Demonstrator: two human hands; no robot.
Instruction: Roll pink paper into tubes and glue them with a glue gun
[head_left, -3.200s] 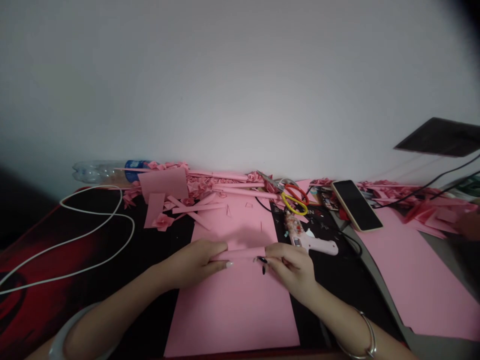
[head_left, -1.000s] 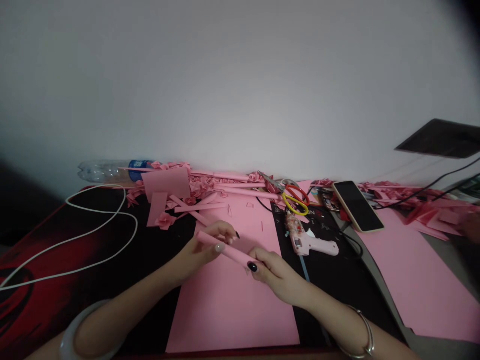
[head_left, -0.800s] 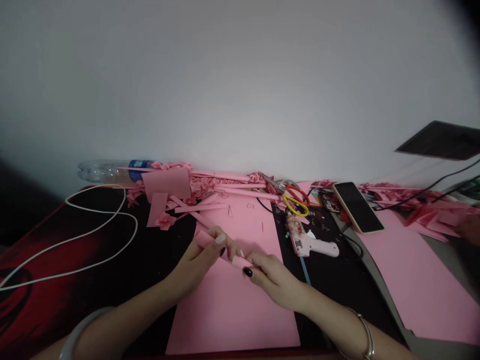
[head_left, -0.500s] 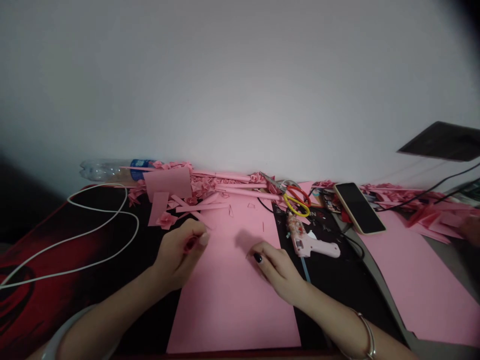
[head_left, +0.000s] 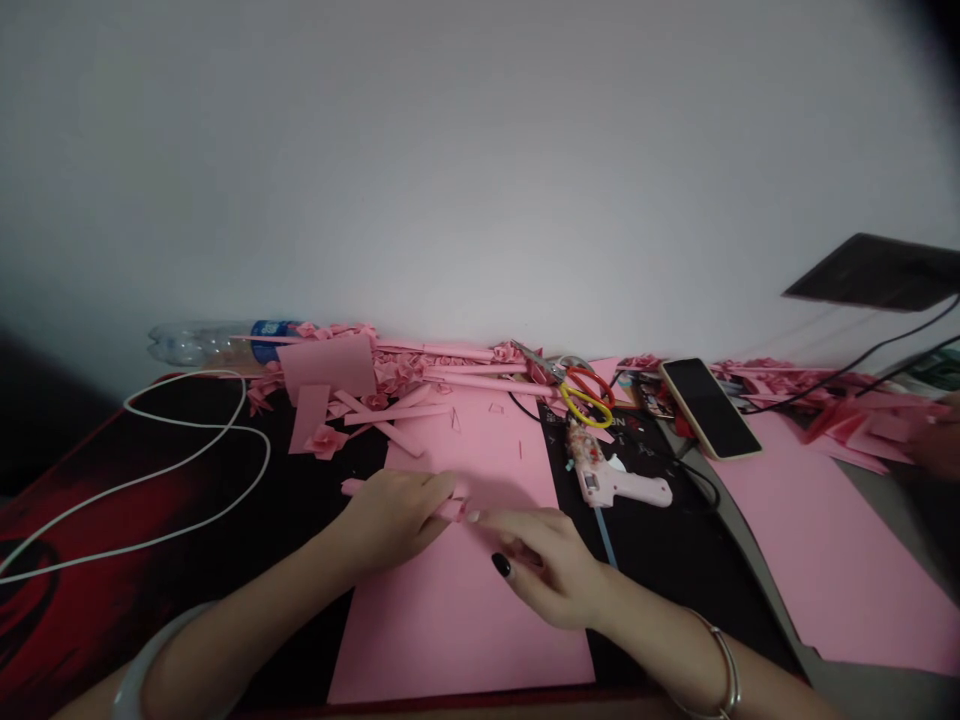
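Observation:
My left hand (head_left: 394, 515) is closed round a rolled pink paper tube (head_left: 354, 488). One end of the tube sticks out to the left of that hand, and the other end shows between my two hands. My right hand (head_left: 551, 565) pinches the tube's right end with its fingertips, just right of the left hand. Both hands hover over a large pink paper sheet (head_left: 465, 620) lying on the dark desk mat.
A pink glue gun (head_left: 611, 478) lies right of the sheet, with scissors (head_left: 581, 388) and a phone (head_left: 699, 405) behind it. Pink paper strips and folded flowers (head_left: 352, 395) crowd the back edge, beside a plastic bottle (head_left: 217, 340). A white cable (head_left: 172, 440) loops at left. More pink paper (head_left: 817, 560) lies at right.
Half a second ago my hands were apart, the tube in the left hand only. Now the right hand has come back to the tube's end, and the tube lies nearly level.

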